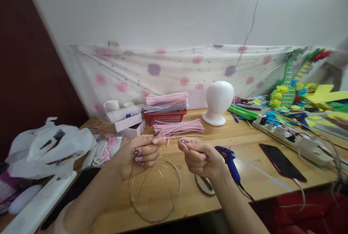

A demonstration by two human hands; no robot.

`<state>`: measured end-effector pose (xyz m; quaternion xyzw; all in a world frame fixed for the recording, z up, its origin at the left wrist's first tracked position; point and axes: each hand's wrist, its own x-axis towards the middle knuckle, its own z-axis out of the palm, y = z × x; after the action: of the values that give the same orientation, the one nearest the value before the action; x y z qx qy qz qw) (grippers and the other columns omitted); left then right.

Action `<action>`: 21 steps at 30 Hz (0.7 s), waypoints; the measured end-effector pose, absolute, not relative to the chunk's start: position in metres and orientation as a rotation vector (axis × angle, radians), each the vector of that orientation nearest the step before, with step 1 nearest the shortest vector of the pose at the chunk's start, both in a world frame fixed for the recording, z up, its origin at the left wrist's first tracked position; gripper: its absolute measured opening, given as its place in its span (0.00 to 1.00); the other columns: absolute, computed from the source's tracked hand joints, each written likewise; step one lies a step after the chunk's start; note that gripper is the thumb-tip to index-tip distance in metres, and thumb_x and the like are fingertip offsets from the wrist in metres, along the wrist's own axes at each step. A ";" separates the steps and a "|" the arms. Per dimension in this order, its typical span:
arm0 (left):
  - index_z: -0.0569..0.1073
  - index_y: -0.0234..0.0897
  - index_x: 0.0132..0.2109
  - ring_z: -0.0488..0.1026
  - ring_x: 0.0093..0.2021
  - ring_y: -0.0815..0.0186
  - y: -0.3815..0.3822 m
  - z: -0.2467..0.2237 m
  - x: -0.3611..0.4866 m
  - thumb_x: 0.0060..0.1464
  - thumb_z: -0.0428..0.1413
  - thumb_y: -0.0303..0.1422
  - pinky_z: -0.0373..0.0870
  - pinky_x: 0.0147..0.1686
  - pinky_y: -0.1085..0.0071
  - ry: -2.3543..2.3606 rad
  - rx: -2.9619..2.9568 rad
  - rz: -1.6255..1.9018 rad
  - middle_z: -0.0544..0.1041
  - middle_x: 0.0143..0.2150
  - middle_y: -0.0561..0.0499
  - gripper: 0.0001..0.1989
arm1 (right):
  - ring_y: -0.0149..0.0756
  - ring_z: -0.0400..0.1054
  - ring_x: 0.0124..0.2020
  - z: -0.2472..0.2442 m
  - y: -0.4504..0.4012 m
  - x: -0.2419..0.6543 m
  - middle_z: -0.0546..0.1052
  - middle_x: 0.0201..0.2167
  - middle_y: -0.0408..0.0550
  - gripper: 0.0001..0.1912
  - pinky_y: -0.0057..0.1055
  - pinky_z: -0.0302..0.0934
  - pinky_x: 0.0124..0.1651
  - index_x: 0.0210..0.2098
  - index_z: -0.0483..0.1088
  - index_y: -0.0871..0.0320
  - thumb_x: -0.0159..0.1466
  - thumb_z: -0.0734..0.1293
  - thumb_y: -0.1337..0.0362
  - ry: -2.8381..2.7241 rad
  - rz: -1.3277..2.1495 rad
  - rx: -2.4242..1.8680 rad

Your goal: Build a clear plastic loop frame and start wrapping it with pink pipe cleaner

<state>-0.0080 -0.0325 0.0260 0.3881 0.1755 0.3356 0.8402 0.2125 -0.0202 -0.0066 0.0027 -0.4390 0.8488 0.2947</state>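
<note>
The left hand (141,156), left of centre, pinches a small pale pink piece (163,138) at its fingertips, thumb and forefinger brought together. Just right of centre, the right hand (202,158) faces it across a narrow gap, fingers curled and thumb pressed to forefinger; whether a fine strand sits in that pinch is too small to tell. Between and below the hands, at bottom centre, is a wire hoop (179,182), thin and dull grey-beige, roughly round, with finer curved wires crossing inside its ring. Pink fuzzy stems (181,128) lie in a loose bundle beyond the fingertips, mid-frame. A blue glue gun (230,159) lies just right of the right hand on the wooden table (190,208).
</note>
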 end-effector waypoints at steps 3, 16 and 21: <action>0.71 0.29 0.28 0.34 0.14 0.79 -0.038 0.018 -0.007 0.56 0.57 0.23 0.51 0.14 0.84 0.280 0.691 0.760 0.44 0.10 0.69 0.08 | 0.19 0.31 0.11 -0.010 -0.024 0.212 0.49 0.11 0.27 0.06 0.16 0.36 0.11 0.34 0.68 0.63 0.65 0.66 0.66 -1.168 2.265 0.027; 0.71 0.28 0.28 0.39 0.12 0.80 -0.050 0.003 -0.026 0.56 0.56 0.19 0.50 0.14 0.83 0.264 0.570 0.816 0.44 0.10 0.68 0.08 | 0.20 0.32 0.12 -0.021 -0.025 0.219 0.52 0.12 0.28 0.05 0.16 0.39 0.11 0.34 0.68 0.65 0.65 0.66 0.67 -1.083 2.369 -0.009; 0.69 0.29 0.29 0.54 0.11 0.80 -0.056 -0.012 -0.025 0.55 0.59 0.19 0.51 0.13 0.82 0.212 0.391 0.880 0.51 0.10 0.66 0.08 | 0.19 0.31 0.11 -0.035 -0.030 0.218 0.50 0.11 0.28 0.05 0.15 0.37 0.11 0.32 0.67 0.63 0.64 0.65 0.69 -0.959 2.307 0.041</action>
<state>-0.0251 -0.0555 -0.0115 0.1876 0.1019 0.4226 0.8808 0.2179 -0.0299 -0.0346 0.0156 -0.3639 0.8761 0.3159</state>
